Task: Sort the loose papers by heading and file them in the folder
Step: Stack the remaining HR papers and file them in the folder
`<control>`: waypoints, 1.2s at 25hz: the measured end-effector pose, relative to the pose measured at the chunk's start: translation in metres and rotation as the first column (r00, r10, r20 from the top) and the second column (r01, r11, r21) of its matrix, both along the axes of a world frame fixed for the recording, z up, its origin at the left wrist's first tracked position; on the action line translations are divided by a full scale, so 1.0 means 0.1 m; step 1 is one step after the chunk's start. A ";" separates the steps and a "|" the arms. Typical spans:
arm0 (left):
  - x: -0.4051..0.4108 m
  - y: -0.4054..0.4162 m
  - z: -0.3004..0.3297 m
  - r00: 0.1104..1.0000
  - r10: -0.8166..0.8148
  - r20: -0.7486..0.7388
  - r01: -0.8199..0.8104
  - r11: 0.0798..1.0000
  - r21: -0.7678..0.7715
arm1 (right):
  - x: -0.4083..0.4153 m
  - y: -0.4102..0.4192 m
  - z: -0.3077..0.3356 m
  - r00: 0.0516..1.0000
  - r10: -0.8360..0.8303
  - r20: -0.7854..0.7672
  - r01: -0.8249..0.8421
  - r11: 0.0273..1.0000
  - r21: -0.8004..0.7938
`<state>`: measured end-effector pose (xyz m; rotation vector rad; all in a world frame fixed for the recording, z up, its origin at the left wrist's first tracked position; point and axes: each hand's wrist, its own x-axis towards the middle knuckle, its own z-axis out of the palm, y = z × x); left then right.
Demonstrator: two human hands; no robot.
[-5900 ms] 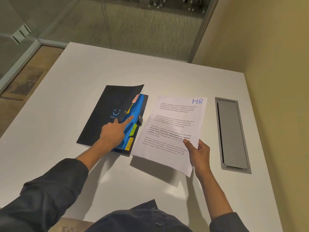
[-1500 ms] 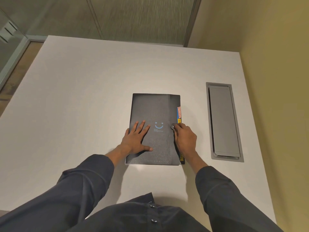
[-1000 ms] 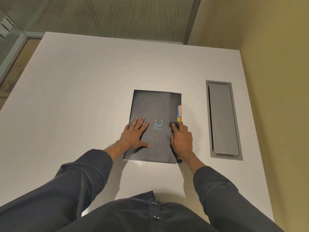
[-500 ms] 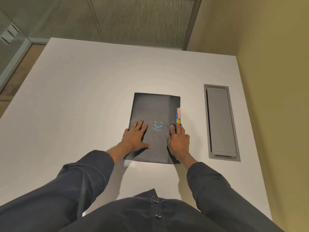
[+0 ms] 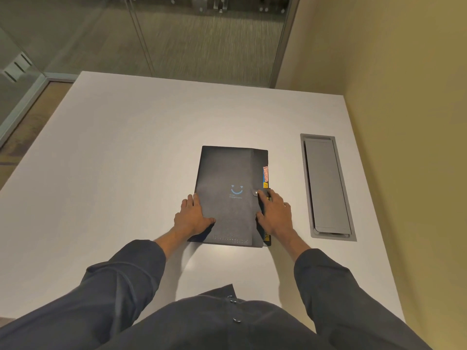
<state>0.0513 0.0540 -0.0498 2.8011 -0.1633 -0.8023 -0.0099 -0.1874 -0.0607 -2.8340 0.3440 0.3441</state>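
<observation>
The left hand point(image 5: 193, 218) has slid off the folder point(image 5: 228, 195) cover to its left edge, the snap now uncovered

Matt plastic folder on a smooth white worktop

The folder point(image 5: 227, 188) has a dark, matt, finely grained cover that looks like plastic, with a small shiny metal snap point(image 5: 256, 192) at its flap and glossy coloured tabs point(image 5: 265, 176) along its right edge. The worktop point(image 5: 126, 160) is smooth, pale laminate with a soft sheen. The cable hatch point(image 5: 327, 185) looks like brushed grey metal. The sleeves point(image 5: 121, 281) are dark, matt woven cloth.
</observation>
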 end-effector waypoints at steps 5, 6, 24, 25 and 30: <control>0.00 0.03 0.01 1.000 -0.015 0.001 0.015 1.000 -0.022 | 0.22 0.01 0.08 0.996 0.092 -0.023 -0.093 0.994 -0.058; 0.00 0.04 0.02 1.000 -0.018 0.000 0.018 1.000 -0.020 | 0.27 0.01 0.08 0.996 0.081 -0.023 -0.083 0.994 -0.064; -0.01 0.02 0.00 0.993 0.089 0.084 -0.089 0.996 0.003 | 0.33 -0.04 -0.02 0.989 -0.082 0.124 0.088 0.995 -0.036; 0.00 0.01 0.01 0.990 0.114 0.087 -0.115 0.993 0.013 | 0.27 -0.02 0.00 0.977 -0.192 0.098 0.195 0.981 -0.024; 0.05 -0.01 -0.04 0.946 0.324 -0.023 -0.323 0.928 -0.186 | 0.05 0.11 0.00 0.861 -0.481 -0.163 0.506 0.843 0.186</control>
